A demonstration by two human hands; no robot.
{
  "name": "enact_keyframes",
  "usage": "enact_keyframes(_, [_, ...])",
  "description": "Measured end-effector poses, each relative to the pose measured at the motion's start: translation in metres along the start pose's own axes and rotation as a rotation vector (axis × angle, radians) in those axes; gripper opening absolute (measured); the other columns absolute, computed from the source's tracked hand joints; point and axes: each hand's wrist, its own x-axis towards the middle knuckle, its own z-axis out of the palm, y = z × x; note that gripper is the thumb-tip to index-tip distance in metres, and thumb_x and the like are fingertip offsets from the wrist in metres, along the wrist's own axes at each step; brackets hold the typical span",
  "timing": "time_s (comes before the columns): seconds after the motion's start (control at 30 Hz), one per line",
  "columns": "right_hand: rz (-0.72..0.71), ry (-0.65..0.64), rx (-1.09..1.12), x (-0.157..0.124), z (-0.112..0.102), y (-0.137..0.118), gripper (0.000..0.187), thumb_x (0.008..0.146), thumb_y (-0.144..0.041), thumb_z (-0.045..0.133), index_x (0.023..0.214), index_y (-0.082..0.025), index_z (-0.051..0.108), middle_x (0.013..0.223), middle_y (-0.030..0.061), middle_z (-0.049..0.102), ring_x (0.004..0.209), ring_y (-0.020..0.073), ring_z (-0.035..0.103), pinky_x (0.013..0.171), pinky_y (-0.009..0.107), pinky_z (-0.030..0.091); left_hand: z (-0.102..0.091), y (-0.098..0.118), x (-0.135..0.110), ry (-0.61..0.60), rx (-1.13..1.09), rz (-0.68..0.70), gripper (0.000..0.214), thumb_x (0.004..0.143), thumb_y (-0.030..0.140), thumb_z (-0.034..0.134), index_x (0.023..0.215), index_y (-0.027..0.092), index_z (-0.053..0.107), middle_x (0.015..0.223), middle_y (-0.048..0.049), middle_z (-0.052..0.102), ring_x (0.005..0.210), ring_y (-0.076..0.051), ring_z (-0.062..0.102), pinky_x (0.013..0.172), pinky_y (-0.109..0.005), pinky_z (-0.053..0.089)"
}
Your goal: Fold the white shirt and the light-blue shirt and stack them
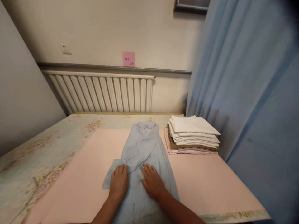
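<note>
A light blue collared shirt [142, 146] lies lengthwise before me, its collar at the far end and its sides folded inward. One sleeve is laid diagonally across the upper part, while a cuff end [108, 177] sticks out to the left. My left hand [119, 180] rests on the shirt's left edge beside that cuff, fingers stretched forward and its thumb not clearly visible. On the middle of the garment, my right hand [153, 182] lies flat with fingers spread, by the end of the crossed sleeve. Neither hand grips the fabric visibly.
A stack of folded clothes [193, 133], mostly white, stands at the back right. Beneath everything is a pink cloth [86, 174] over a floral bedsheet [44, 146]. A blue curtain [233, 77] hangs on the right; a white radiator [112, 91] runs along the back wall.
</note>
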Motion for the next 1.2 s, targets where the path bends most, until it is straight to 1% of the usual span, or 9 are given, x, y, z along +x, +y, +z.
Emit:
enact_keyframes(0.07, [-0.003, -0.001, 0.000, 0.001, -0.001, 0.000, 0.051, 0.092, -0.038, 0.044, 0.140, -0.021, 0.041, 0.149, 0.0067, 0.035, 0.140, 0.0248, 0.025, 0.115, 0.046, 0.020, -0.004, -0.003, 0.012, -0.059, 0.039, 0.008, 0.036, 0.085, 0.011, 0.041, 0.117, 0.017, 0.056, 0.128, -0.0131, 0.055, 0.120, -0.026, 0.046, 0.101, -0.040, 0.030])
enact_keyframes(0.2, [0.000, 0.001, -0.006, 0.001, -0.001, -0.001, 0.051, 0.092, -0.037, 0.045, 0.140, -0.021, 0.040, 0.148, 0.0070, 0.037, 0.139, 0.0244, 0.026, 0.115, 0.046, 0.020, -0.023, -0.014, 0.039, -0.125, 0.041, -0.007, 0.028, 0.088, 0.012, 0.034, 0.093, 0.017, 0.061, 0.092, -0.0094, 0.067, 0.092, -0.022, 0.060, 0.086, -0.034, 0.038])
enact_keyframes(0.43, [0.011, 0.005, -0.006, 0.001, 0.002, -0.001, 0.050, 0.091, -0.035, 0.045, 0.139, -0.020, 0.042, 0.148, 0.0076, 0.038, 0.139, 0.0237, 0.026, 0.115, 0.046, 0.020, -0.080, -0.028, 0.094, 0.034, 0.033, -0.110, 0.035, 0.097, 0.030, 0.020, 0.105, 0.021, 0.053, 0.107, -0.0085, 0.061, 0.091, -0.020, 0.060, 0.074, -0.030, 0.040])
enact_keyframes(0.63, [0.016, 0.009, 0.004, 0.001, 0.000, -0.002, 0.049, 0.091, -0.035, 0.046, 0.138, -0.021, 0.043, 0.147, 0.0074, 0.039, 0.139, 0.0252, 0.027, 0.114, 0.047, 0.020, -0.107, -0.003, 0.099, 0.031, -0.019, -0.036, 0.037, 0.096, 0.035, 0.021, 0.109, 0.022, 0.054, 0.110, -0.0090, 0.058, 0.094, -0.022, 0.059, 0.077, -0.032, 0.040])
enact_keyframes(0.77, [0.008, 0.002, 0.003, 0.001, -0.003, -0.004, 0.049, 0.091, -0.034, 0.046, 0.139, -0.021, 0.042, 0.148, 0.0067, 0.038, 0.139, 0.0252, 0.026, 0.115, 0.046, 0.019, -0.094, 0.025, 0.072, -0.091, -0.108, 0.051, 0.034, 0.094, 0.035, 0.030, 0.105, 0.019, 0.058, 0.104, -0.0098, 0.062, 0.093, -0.023, 0.060, 0.076, -0.032, 0.040])
enact_keyframes(0.9, [0.010, 0.005, 0.005, 0.001, -0.007, -0.007, 0.050, 0.089, -0.032, 0.050, 0.138, -0.020, 0.043, 0.145, 0.0078, 0.042, 0.137, 0.0241, 0.029, 0.115, 0.045, 0.019, -0.067, 0.037, 0.047, -0.281, -0.260, 0.144, 0.027, 0.086, 0.043, 0.048, 0.090, 0.023, 0.066, 0.090, -0.0027, 0.069, 0.085, -0.017, 0.064, 0.071, -0.025, 0.042])
enact_keyframes(0.97, [0.006, 0.019, 0.007, 0.002, -0.009, -0.009, 0.050, 0.087, -0.030, 0.053, 0.136, -0.021, 0.045, 0.143, 0.0069, 0.044, 0.137, 0.0233, 0.029, 0.115, 0.044, 0.019, -0.054, 0.030, 0.043, -0.313, -0.307, 0.114, 0.030, 0.087, 0.043, 0.045, 0.090, 0.022, 0.066, 0.090, -0.0027, 0.070, 0.086, -0.016, 0.064, 0.073, -0.024, 0.042])
enact_keyframes(1.13, [0.015, 0.039, 0.019, 0.002, -0.011, -0.012, 0.047, 0.086, -0.029, 0.056, 0.132, -0.022, 0.049, 0.141, 0.0052, 0.046, 0.138, 0.0226, 0.027, 0.115, 0.044, 0.017, -0.027, -0.003, 0.038, -0.279, -0.322, -0.100, 0.039, 0.088, 0.032, 0.040, 0.117, 0.011, 0.056, 0.116, -0.0148, 0.064, 0.106, -0.021, 0.059, 0.087, -0.029, 0.040])
enact_keyframes(1.2, [0.016, 0.042, 0.029, 0.003, -0.011, -0.012, 0.047, 0.086, -0.028, 0.056, 0.132, -0.022, 0.048, 0.141, 0.0046, 0.046, 0.138, 0.0225, 0.027, 0.115, 0.044, 0.017, -0.017, -0.011, 0.033, -0.296, -0.338, -0.132, 0.039, 0.087, 0.031, 0.042, 0.117, 0.011, 0.056, 0.114, -0.0138, 0.065, 0.104, -0.020, 0.060, 0.086, -0.028, 0.041])
